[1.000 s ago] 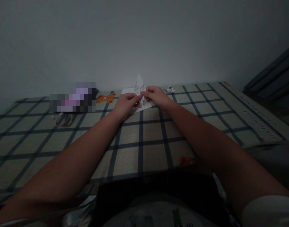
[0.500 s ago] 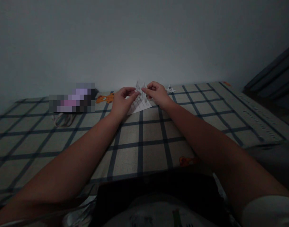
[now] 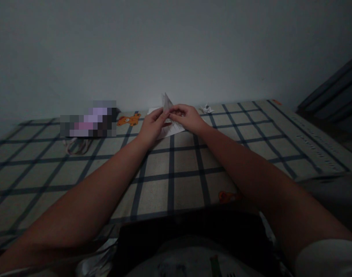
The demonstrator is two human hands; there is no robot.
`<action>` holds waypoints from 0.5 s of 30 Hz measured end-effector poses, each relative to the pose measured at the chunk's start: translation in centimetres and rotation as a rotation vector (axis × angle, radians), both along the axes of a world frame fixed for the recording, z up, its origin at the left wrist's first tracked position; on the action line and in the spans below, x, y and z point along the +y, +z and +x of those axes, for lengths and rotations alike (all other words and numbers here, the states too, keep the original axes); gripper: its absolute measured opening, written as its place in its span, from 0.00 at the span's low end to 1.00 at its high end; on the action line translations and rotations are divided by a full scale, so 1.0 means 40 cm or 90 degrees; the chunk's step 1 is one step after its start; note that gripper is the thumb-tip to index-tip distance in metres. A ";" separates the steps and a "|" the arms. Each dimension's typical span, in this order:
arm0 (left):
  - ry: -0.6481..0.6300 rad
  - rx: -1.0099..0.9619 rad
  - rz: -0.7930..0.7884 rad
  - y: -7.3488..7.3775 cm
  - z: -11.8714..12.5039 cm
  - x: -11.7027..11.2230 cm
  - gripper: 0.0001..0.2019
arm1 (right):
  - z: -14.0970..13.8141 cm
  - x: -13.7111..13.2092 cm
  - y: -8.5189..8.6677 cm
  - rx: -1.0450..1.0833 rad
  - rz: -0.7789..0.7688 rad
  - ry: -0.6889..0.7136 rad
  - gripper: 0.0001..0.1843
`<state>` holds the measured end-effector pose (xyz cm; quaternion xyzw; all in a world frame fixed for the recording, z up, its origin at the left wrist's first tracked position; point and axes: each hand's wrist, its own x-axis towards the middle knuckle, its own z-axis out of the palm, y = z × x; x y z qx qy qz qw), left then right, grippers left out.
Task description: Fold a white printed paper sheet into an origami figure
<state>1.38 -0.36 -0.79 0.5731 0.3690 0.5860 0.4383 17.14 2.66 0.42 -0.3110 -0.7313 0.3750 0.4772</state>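
Both my hands meet over the far middle of the table. My left hand [image 3: 153,124] pinches a folded piece of paper [image 3: 166,102] from the left, thumb toward the fold. From the right, my right hand [image 3: 187,117] has its fingertips closed on the same piece, close to the left thumb. The paper's pointed tip stands up above the fingers; its lower part is hidden by them. Beneath the hands lies a flat white sheet [image 3: 171,131] with faint marks. A small folded paper shape [image 3: 207,109] rests to the right of my right hand.
A checked tablecloth [image 3: 155,192] with bear prints covers the table, which meets a plain wall [image 3: 176,50]. At the left sits a pixel-blurred purple and dark item [image 3: 92,121] with a pale cord [image 3: 78,147] before it. Dark slatted furniture [image 3: 334,92] stands at the far right.
My hands have come closer together, the left moving slightly right. The held paper has turned and now shows a narrower, sharper upright point. The sheet and small folded shape have stayed put.
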 end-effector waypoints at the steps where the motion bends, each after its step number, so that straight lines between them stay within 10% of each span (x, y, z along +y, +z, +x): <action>1: 0.010 0.000 -0.011 0.001 -0.004 0.004 0.19 | 0.000 -0.004 0.004 0.005 -0.024 0.008 0.10; 9: 0.015 -0.087 -0.142 0.020 -0.011 0.008 0.08 | 0.013 -0.003 0.017 0.044 -0.087 0.017 0.10; 15: 0.070 0.171 -0.064 0.048 -0.038 -0.023 0.14 | 0.015 0.029 -0.019 -0.035 -0.072 0.086 0.11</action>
